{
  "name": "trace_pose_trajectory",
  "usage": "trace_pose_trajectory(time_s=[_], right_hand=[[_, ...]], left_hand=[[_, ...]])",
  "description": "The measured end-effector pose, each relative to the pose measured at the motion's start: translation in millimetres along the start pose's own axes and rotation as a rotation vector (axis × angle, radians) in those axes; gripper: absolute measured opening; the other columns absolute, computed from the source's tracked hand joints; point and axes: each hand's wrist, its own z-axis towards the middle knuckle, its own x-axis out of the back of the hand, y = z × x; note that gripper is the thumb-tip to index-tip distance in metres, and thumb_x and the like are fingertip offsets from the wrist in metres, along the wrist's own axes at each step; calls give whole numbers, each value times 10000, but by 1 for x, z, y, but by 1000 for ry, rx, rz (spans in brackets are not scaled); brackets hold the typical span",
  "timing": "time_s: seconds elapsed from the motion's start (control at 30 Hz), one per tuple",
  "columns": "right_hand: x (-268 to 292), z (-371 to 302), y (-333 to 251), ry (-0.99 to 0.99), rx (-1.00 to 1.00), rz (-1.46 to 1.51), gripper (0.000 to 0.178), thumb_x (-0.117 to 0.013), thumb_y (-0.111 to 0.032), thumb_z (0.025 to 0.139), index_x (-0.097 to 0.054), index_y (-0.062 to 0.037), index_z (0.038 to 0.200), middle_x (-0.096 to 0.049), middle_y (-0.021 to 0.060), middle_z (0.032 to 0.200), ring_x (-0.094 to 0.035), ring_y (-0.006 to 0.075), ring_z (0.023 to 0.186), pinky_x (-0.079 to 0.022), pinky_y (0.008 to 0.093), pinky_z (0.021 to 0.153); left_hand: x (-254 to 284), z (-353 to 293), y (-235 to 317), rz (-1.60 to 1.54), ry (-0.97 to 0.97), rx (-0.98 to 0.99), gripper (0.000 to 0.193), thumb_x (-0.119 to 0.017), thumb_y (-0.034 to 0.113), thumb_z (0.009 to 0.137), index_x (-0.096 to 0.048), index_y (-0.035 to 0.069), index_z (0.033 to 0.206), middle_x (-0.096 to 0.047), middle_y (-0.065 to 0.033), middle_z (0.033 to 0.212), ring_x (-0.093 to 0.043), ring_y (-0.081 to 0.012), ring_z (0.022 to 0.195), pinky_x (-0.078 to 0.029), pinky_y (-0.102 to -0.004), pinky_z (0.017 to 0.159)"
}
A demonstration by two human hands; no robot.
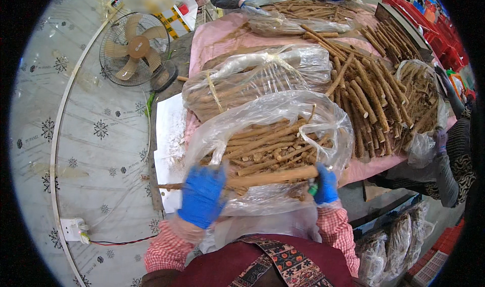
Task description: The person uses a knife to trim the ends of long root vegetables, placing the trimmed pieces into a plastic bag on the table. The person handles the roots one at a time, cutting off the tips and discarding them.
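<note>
From the head view, the left hand [202, 195] wraps its fingers around a long brown root [268, 178] held across an open plastic bag of roots [273, 145], while the right hand [326, 185] pinches its far end, apparently alongside a small green tool [313, 189].

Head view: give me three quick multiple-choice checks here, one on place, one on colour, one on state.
1. Where does the fan stand?
A. left of the table
B. on the roots
C. under the table

2. What colour are the gloves on the hands?
A. red
B. blue
C. white

3. How is the long root held?
A. by one hand only
B. lying untouched
C. between both hands

Answers: 1 A, it stands on the floor beside the pink-covered table. 2 B, the left hand and the right hand both wear blue. 3 C, each hand grips one end, over the open plastic bag.
</note>
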Motion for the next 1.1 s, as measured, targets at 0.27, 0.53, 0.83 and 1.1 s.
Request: trace_pose_trajectory(time_s=[0.27,0.53,0.83,1.1], right_hand=[[-56,-51,6,-188,213,-330,240,-689,-245,865,-606,-21,845,-556,13,638,-516,105,488,-399,246,423],[-39,-71,24,-44,970,-1089,193,-727,-184,806,-586,-56,837,-582,142,694,-600,266,545,-475,342,509],[-41,-60,31,-208,749,-1226,184,-683,-232,827,-612,-65,855,-626,150,729,-634,326,630,-499,381,550],[-11,-20,42,-197,149,-821,305,-626,-335,890,-650,-32,880,-638,77,617,-577,142,484,-456,287,468]], left_hand=[[-70,18,35,-519,-209,36,574,-652,359,853,-509,4,1280,-626,-232,1018,-638,-370,898,-525,-390,780],[-87,-7,29,-851,-197,215,532,-638,322,885,-521,-57,1240,-581,-274,1189,-596,-345,1096,-477,-373,923],[-70,-6,20,-999,-371,123,488,-623,307,894,-535,-39,1227,-613,-239,1130,-615,-320,1049,-485,-359,889],[-47,3,7,-1267,-486,490,392,-606,243,922,-530,40,1248,-633,-63,932,-583,-113,813,-477,-257,690]])
